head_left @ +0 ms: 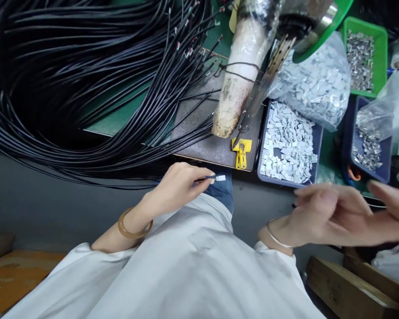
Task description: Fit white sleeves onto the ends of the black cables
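Note:
My left hand [177,186] pinches the end of a black cable, just in front of the table's edge. A small white connector [221,178] sits at that cable's tip, past my fingertips. My right hand [346,212] is off to the right, its fingers apart and slightly blurred, with nothing visible in it. It is nearest to a blue tray [262,173] filled with small white connector pieces [287,141]. Long black cables [119,146] run in a thick bundle across the table's left side, their stripped ends near the middle.
A white, wrapped post [236,88] and a metal rod [262,84] hang over a metal plate [199,148] with a yellow clip [241,153]. A clear bag [319,79], a green tray [382,62] and another blue tray [385,173] stand right. Cardboard boxes [349,288] lie below.

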The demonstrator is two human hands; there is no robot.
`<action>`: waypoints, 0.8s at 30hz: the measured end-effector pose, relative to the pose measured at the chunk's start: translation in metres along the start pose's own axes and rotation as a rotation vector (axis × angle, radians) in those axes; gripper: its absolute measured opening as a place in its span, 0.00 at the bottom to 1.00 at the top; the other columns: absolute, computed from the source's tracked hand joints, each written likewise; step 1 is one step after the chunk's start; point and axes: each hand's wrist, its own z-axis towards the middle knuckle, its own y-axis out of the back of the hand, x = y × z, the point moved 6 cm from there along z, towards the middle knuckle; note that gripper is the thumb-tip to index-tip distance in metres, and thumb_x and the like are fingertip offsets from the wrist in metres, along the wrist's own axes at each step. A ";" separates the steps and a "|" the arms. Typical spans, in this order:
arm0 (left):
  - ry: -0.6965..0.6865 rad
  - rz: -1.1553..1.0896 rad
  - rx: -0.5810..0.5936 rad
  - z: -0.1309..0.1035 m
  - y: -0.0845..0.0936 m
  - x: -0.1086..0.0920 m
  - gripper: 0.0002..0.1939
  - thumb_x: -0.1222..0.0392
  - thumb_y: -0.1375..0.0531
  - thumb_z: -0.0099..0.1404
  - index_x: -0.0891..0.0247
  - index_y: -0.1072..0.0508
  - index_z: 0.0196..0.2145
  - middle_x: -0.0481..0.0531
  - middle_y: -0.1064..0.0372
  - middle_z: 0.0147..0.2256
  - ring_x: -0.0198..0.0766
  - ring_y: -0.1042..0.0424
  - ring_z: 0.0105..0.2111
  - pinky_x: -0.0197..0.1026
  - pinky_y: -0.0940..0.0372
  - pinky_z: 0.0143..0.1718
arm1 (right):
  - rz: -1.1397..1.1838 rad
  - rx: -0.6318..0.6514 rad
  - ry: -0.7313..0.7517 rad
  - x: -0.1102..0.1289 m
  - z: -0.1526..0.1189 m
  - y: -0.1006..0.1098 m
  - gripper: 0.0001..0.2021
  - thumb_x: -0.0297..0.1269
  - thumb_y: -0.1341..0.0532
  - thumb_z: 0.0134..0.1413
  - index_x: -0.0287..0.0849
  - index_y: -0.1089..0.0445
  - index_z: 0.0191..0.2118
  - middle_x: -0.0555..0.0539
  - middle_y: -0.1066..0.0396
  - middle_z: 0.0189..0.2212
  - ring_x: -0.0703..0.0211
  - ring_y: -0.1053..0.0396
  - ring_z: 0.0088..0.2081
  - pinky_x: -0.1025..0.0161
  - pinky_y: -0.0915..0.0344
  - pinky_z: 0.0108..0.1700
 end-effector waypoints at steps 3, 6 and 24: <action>-0.024 -0.001 -0.258 -0.005 0.022 0.004 0.07 0.62 0.37 0.67 0.65 0.19 0.40 0.51 0.19 0.32 0.32 0.25 0.27 0.33 0.35 0.30 | -0.085 0.003 -0.036 -0.012 0.014 -0.006 0.04 0.38 0.38 0.61 0.49 0.30 0.41 0.53 0.28 0.31 0.61 0.23 0.28 0.61 0.30 0.29; -0.071 0.251 -0.452 0.000 0.039 0.006 0.07 0.61 0.37 0.67 0.65 0.19 0.39 0.54 0.21 0.34 0.37 0.25 0.31 0.38 0.34 0.33 | -0.285 0.131 -0.005 -0.034 0.031 -0.024 0.07 0.36 0.34 0.54 0.44 0.33 0.30 0.54 0.29 0.25 0.64 0.30 0.26 0.63 0.35 0.32; 0.178 -0.051 -0.772 0.003 0.092 0.044 0.04 0.68 0.37 0.57 0.62 0.28 0.31 0.43 0.35 0.22 0.29 0.38 0.21 0.37 0.41 0.26 | -0.314 0.128 0.030 -0.047 0.045 -0.029 0.06 0.35 0.38 0.52 0.45 0.36 0.28 0.52 0.31 0.28 0.62 0.32 0.28 0.63 0.36 0.29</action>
